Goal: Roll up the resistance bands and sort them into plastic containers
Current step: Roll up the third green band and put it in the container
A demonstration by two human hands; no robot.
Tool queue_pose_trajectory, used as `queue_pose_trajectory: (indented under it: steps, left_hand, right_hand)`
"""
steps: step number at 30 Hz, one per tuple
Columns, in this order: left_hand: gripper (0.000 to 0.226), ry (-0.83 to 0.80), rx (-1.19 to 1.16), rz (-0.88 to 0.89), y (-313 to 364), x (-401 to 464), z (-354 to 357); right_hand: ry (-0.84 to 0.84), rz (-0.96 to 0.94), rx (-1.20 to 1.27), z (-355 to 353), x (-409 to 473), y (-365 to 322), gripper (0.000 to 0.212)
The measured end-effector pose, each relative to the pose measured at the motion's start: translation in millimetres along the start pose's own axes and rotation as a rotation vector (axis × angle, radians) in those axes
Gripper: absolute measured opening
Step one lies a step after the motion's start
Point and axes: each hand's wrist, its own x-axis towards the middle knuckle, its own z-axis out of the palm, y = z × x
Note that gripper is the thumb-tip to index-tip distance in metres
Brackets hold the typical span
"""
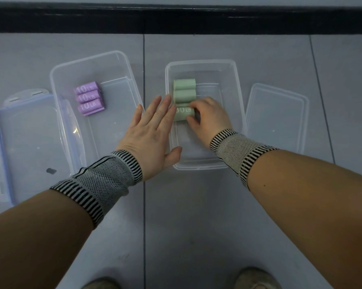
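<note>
Three rolled purple bands [89, 98] marked 10 LB lie side by side at the far left of the left clear container [121, 59]. The right clear container [234, 67] holds two rolled green bands [184, 90] in a column. A third green roll [183, 114], marked 30 LB, sits just below them with my right hand [207, 116] shut on its right end inside the container. My left hand [153, 135] lies flat and open, fingers spread, over the container's left wall, its fingertips beside the green roll.
A blue-rimmed lid [29, 149] lies on the grey floor at the far left, against the left container. A clear lid [277, 117] lies right of the right container. A black skirting strip [175, 19] runs along the far edge. Shoe tips [257, 278] show at the bottom.
</note>
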Motion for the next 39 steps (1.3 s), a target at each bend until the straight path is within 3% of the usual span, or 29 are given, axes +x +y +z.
queue_pose_trajectory:
  steps: [7,16,24,30,35,39]
  left_hand:
    - [0.093,-0.015,0.005,-0.009,0,0,-2]
    - [0.091,-0.008,-0.011,-0.001,0,0,-1]
    - [0.093,-0.014,-0.005,-0.004,0,1,-2]
    - [0.093,-0.015,-0.004,-0.005,-1,0,0]
    - [0.093,-0.024,-0.009,-0.003,0,1,-2]
    - [0.094,-0.028,-0.006,-0.001,0,0,-3]
  right_hand:
    - [-0.045,-0.005,0.052,-1,-5,-2,0.029]
    - [-0.04,0.249,0.522,-9,2,4,0.034]
    - [0.009,0.202,0.306,0,1,1,0.038]
    - [0.043,0.286,0.308,5,2,-1,0.032]
    - [0.055,0.348,0.364,2,3,-2,0.051]
    - [0.025,0.261,0.291,5,4,-4,0.025]
